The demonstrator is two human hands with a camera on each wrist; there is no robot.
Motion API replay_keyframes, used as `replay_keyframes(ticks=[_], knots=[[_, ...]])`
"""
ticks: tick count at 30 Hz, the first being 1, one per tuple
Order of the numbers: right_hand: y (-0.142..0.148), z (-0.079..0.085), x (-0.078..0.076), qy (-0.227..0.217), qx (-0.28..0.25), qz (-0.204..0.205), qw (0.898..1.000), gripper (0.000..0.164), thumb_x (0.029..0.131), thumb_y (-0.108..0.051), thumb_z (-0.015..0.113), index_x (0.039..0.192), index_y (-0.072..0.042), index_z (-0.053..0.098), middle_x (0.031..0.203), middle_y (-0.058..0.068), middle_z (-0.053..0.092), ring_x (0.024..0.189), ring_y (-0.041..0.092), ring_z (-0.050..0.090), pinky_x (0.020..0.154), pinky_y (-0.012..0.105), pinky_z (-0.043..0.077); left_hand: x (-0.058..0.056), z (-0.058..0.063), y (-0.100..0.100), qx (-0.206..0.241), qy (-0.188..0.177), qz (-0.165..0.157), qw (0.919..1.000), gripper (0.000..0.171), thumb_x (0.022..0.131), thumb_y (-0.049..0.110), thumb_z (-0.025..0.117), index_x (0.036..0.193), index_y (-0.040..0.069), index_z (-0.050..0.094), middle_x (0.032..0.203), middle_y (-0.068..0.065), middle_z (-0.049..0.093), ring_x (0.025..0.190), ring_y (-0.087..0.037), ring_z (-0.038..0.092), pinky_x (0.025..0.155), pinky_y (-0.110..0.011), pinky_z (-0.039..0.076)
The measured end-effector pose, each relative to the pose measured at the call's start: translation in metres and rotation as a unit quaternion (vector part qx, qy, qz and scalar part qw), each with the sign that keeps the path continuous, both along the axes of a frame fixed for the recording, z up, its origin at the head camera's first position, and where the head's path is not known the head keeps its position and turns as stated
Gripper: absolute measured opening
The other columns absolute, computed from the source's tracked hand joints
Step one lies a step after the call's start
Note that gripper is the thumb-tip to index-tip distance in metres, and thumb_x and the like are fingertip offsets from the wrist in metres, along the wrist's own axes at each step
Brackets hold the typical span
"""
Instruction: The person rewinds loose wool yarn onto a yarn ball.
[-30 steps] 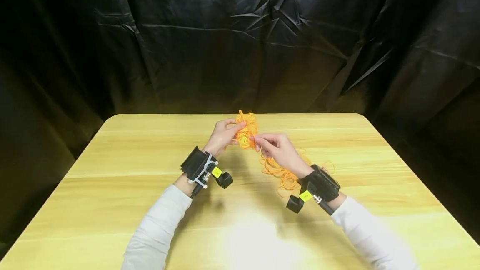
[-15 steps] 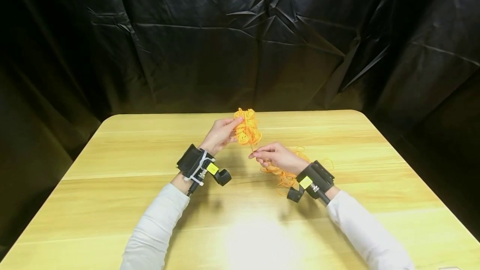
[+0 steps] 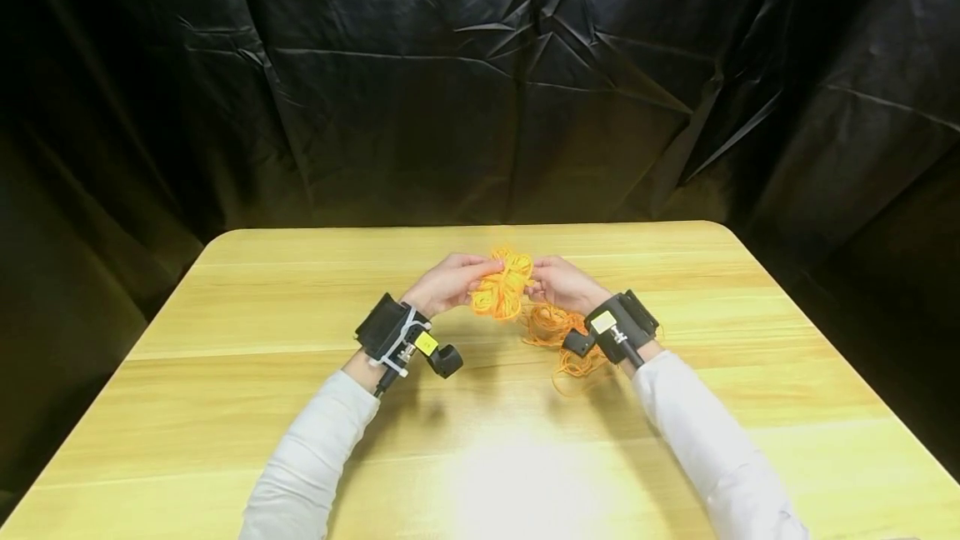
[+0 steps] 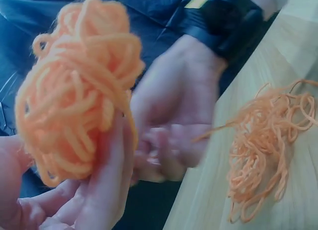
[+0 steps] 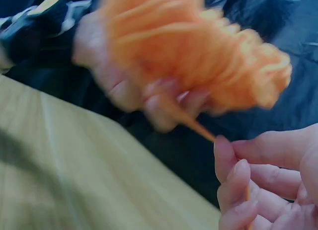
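An orange bundle of yarn (image 3: 504, 283), wound thick and cinched round its middle, is gripped in my left hand (image 3: 450, 283) above the table. In the left wrist view the bundle (image 4: 74, 91) shows loops at its top and strands crossing its waist. My right hand (image 3: 566, 283) is close on the bundle's right side. Between its thumb and forefinger it pinches a strand of yarn (image 5: 196, 126) that runs taut to the bundle, as the right wrist view shows. A loose tangle of the same yarn (image 4: 261, 150) lies on the table below the right hand.
The light wooden table (image 3: 225, 407) reaches out to a black sheet (image 3: 420, 132) hanging behind its far edge. Each wrist carries a black strap with a small camera, such as the left camera (image 3: 447, 361). Bright glare marks the table's near middle.
My right hand first drew the strand down and away from the bundle, then came back up beside it. The bundle has tilted in my left hand and sunk slightly, towards the right.
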State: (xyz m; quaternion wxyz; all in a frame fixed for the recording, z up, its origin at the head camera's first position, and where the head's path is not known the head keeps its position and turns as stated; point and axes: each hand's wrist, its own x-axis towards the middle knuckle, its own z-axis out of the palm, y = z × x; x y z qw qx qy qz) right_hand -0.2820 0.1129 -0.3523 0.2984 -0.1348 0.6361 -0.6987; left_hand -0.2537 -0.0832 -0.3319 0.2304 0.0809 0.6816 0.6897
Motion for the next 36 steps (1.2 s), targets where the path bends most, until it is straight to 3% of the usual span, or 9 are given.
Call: replay_keyframes(ticks=[5, 10, 13, 17, 19, 23, 27, 31, 36], knots=[[-0.002, 0.017, -0.005, 0.035, 0.032, -0.04, 0.998, 0.03, 0.094, -0.006, 0.039, 0.119, 0.009, 0.045, 0.072, -0.005, 0.059, 0.056, 0.002, 0.049, 0.053, 0.014, 0.039, 0.001, 0.0, -0.002, -0.016, -0.004, -0.014, 0.9998, 0.035, 0.091, 0.018, 0.05, 0.113, -0.008, 0.052, 0.08, -0.001, 0.062, 0.069, -0.011, 0.061, 0.062, -0.027, 0.052], [-0.002, 0.032, -0.004, 0.119, 0.096, -0.078, 0.985, 0.034, 0.091, -0.013, 0.05, 0.116, 0.009, 0.051, 0.077, -0.003, 0.055, 0.058, 0.007, 0.043, 0.054, 0.016, 0.035, 0.0, -0.001, -0.002, -0.037, 0.002, -0.014, 0.9992, 0.034, 0.089, 0.02, 0.053, 0.11, -0.006, 0.054, 0.083, -0.001, 0.062, 0.072, -0.012, 0.06, 0.064, -0.027, 0.051], [-0.004, 0.042, 0.002, 0.189, 0.14, -0.095, 0.967, 0.028, 0.088, -0.016, 0.055, 0.108, 0.005, 0.058, 0.079, 0.003, 0.057, 0.058, 0.012, 0.043, 0.056, 0.022, 0.037, 0.0, -0.003, -0.002, -0.05, 0.005, -0.01, 0.9987, 0.034, 0.089, 0.021, 0.054, 0.109, -0.005, 0.056, 0.083, -0.002, 0.062, 0.071, -0.013, 0.059, 0.064, -0.027, 0.051], [-0.011, 0.056, 0.017, 0.284, 0.19, -0.109, 0.933, 0.021, 0.087, -0.015, 0.057, 0.101, 0.0, 0.063, 0.081, 0.011, 0.062, 0.061, 0.015, 0.047, 0.059, 0.024, 0.043, -0.001, -0.003, -0.001, -0.066, 0.01, 0.01, 0.9977, 0.032, 0.089, 0.022, 0.055, 0.106, -0.005, 0.056, 0.077, -0.001, 0.06, 0.065, -0.012, 0.057, 0.059, -0.025, 0.05], [-0.014, 0.06, 0.025, 0.327, 0.209, -0.113, 0.915, 0.02, 0.086, -0.014, 0.057, 0.099, -0.001, 0.064, 0.081, 0.013, 0.064, 0.064, 0.016, 0.052, 0.061, 0.023, 0.045, -0.001, -0.003, 0.0, -0.073, 0.013, 0.03, 0.9968, 0.031, 0.089, 0.023, 0.054, 0.103, -0.004, 0.056, 0.073, -0.001, 0.057, 0.062, -0.011, 0.053, 0.059, -0.024, 0.05], [-0.02, 0.06, 0.042, 0.378, 0.214, -0.114, 0.893, 0.019, 0.087, -0.01, 0.055, 0.101, 0.001, 0.063, 0.079, 0.012, 0.064, 0.066, 0.019, 0.057, 0.058, 0.021, 0.045, -0.001, -0.002, 0.001, -0.083, 0.014, 0.089, 0.9925, 0.029, 0.088, 0.025, 0.055, 0.1, -0.002, 0.055, 0.075, -0.002, 0.054, 0.065, -0.011, 0.052, 0.064, -0.027, 0.05], [-0.024, 0.054, 0.058, 0.387, 0.195, -0.11, 0.894, 0.025, 0.09, -0.005, 0.049, 0.113, 0.003, 0.055, 0.076, 0.012, 0.061, 0.056, 0.019, 0.05, 0.048, 0.02, 0.039, -0.002, 0.0, 0.002, -0.067, 0.016, 0.134, 0.9885, 0.03, 0.088, 0.024, 0.056, 0.104, -0.002, 0.053, 0.083, -0.005, 0.057, 0.068, -0.012, 0.057, 0.067, -0.03, 0.052], [-0.024, 0.047, 0.069, 0.349, 0.171, -0.115, 0.914, 0.032, 0.092, -0.006, 0.045, 0.123, 0.004, 0.044, 0.077, 0.015, 0.06, 0.054, 0.021, 0.05, 0.046, 0.02, 0.038, -0.002, 0.003, 0.0, -0.03, 0.023, 0.177, 0.9835, 0.031, 0.088, 0.021, 0.055, 0.107, -0.004, 0.051, 0.08, -0.005, 0.059, 0.062, -0.009, 0.059, 0.059, -0.025, 0.052], [-0.022, 0.037, 0.079, 0.321, 0.152, -0.109, 0.928, 0.024, 0.093, -0.01, 0.045, 0.111, 0.004, 0.051, 0.077, 0.017, 0.062, 0.058, 0.031, 0.057, 0.047, 0.021, 0.043, -0.003, 0.008, -0.002, 0.007, 0.03, 0.227, 0.9734, 0.029, 0.088, 0.02, 0.054, 0.105, -0.003, 0.049, 0.075, -0.004, 0.057, 0.057, -0.007, 0.058, 0.053, -0.02, 0.051]])
